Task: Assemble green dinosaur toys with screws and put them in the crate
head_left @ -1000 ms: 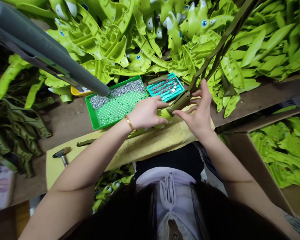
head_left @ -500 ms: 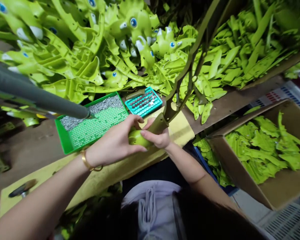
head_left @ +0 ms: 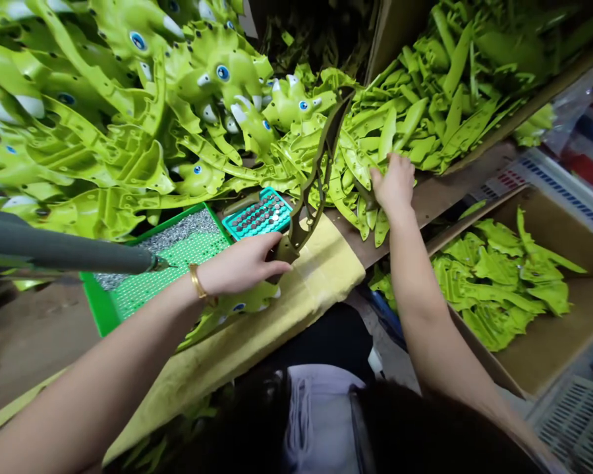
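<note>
My left hand [head_left: 242,263], with a gold bangle at its wrist, grips the lower end of a long, curved olive-brown openwork plastic part [head_left: 313,184] between thumb and fingers. This part points up and to the right. Partly hidden below that hand, a lime-green dinosaur-head shell [head_left: 244,299] with a blue eye lies on the yellow cloth pad [head_left: 321,266]. My right hand [head_left: 398,184] is stretched out to the edge of the lime-green parts pile [head_left: 356,187], beside a small olive-brown piece [head_left: 368,197]. Its fingertips are hidden, so whether it holds that piece is unclear.
A green tray [head_left: 101,309] of small silvery pieces and a teal tray [head_left: 257,227] of round brown pieces stand left of centre. A grey power driver [head_left: 69,240] juts in from the left. Dinosaur shells [head_left: 128,131] are heaped behind; a cardboard box [head_left: 548,336] of green parts sits right.
My right hand has left the held parts and reached right to the pile. The olive-brown part has tilted down, still in my left hand. The view has shifted right.
</note>
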Tool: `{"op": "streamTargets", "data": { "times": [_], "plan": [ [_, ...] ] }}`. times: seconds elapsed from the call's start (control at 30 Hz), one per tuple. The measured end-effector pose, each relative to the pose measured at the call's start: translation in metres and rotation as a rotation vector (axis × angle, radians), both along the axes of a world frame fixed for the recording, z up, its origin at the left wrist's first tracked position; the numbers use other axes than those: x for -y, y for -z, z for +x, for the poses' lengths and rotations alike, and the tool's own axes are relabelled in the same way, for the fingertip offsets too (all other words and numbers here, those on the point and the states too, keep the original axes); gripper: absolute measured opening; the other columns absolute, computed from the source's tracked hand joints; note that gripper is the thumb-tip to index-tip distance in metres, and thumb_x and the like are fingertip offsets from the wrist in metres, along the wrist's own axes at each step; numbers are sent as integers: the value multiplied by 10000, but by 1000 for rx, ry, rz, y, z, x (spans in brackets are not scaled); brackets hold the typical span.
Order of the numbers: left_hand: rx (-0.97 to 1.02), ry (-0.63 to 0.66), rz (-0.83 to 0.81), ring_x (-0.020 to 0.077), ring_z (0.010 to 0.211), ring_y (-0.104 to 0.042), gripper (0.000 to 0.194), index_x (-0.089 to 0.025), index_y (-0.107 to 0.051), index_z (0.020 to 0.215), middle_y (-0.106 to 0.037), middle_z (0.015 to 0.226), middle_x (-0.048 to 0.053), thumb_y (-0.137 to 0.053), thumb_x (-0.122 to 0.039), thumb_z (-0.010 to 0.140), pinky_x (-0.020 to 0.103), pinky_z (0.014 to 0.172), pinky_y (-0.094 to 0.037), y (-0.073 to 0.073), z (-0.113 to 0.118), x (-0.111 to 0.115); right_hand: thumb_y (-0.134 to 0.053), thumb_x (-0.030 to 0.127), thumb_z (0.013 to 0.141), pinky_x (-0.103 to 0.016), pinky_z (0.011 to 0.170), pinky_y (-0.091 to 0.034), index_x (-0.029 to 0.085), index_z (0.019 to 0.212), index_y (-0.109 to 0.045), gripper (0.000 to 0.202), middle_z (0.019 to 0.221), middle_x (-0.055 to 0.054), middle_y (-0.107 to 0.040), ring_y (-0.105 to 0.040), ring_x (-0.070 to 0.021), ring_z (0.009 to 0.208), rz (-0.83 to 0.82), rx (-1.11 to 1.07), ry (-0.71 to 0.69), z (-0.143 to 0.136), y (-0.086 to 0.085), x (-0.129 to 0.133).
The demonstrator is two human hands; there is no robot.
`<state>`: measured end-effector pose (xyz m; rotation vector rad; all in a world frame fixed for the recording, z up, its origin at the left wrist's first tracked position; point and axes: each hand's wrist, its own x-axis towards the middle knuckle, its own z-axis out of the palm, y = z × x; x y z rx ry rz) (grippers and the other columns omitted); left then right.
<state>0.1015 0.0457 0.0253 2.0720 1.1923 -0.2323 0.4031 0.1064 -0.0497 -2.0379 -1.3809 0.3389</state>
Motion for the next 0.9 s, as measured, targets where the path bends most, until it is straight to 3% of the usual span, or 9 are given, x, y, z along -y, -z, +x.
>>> {"op": "streamTargets", "data": {
  "times": [0.1,0.2,0.27,0.37,0.47,0.57,0.7,0.8,0.9],
  "plan": [
    [43,-40,30,218,788,-567,393,-182,-507,990,-603,911,49,-564,-502,768,324,686,-428,3,1,-6,-559,182,828,-549,1113,-283,108,981,-575,171,1215,-206,-541,-426,-301,1257,50,92,83,11,3,-15],
    [75,-121,58,229,801,-572,379,-175,-515,1007,-599,913,52,-527,-488,793,345,718,-440,1,4,-9,-488,154,846,-458,1028,-414,151,1055,-514,210,1121,-133,-586,-551,-226,1116,239,-13,45,-15,-1,9],
    [62,-192,57,232,805,-581,312,-173,-535,940,-605,895,57,-470,-462,842,354,739,-451,0,10,-6,-451,253,900,-386,872,-508,206,1119,-463,225,992,-65,-614,-622,-168,909,327,-314,-69,-46,0,35],
    [76,-353,122,248,870,-609,318,-146,-567,1008,-641,949,88,-427,-409,895,370,799,-476,5,23,9,-445,510,912,-308,702,-538,268,1084,-486,300,850,-5,-619,-632,-133,751,236,-919,-229,-97,8,68],
    [169,-431,269,270,1020,-627,420,-116,-517,1254,-658,1120,134,-395,-366,939,396,910,-477,16,33,27,-407,666,866,-333,785,-564,259,1039,-560,468,921,-23,-674,-657,-167,940,148,-1351,-194,-131,14,78],
    [222,-411,288,270,977,-664,529,-115,-371,1430,-682,1107,140,-409,-335,951,409,893,-504,25,36,40,-398,637,886,-396,932,-551,262,1097,-583,468,1082,-13,-700,-618,-178,1126,148,-1593,-159,-141,10,76],
    [238,-381,241,257,880,-700,618,-152,-244,1516,-708,1070,123,-436,-306,949,414,849,-539,30,31,46,-367,555,941,-414,1024,-517,268,1121,-600,411,1122,6,-713,-595,-161,1198,81,-1742,-198,-140,0,75],
    [278,-370,244,271,1049,-679,624,-169,-255,1523,-640,1283,142,-445,-297,943,417,947,-521,32,27,46,-293,448,991,-400,1065,-493,264,1131,-604,387,1126,23,-722,-595,-138,1209,16,-1838,-170,-141,-2,77],
    [314,-359,252,280,1267,-562,623,-176,-270,1527,-542,1425,117,-439,-300,940,419,1075,-446,35,23,45,-254,399,1007,-393,1097,-470,261,1150,-608,406,1151,31,-720,-587,-124,1227,-14,-1882,-168,-144,-4,79]
  ]
}}
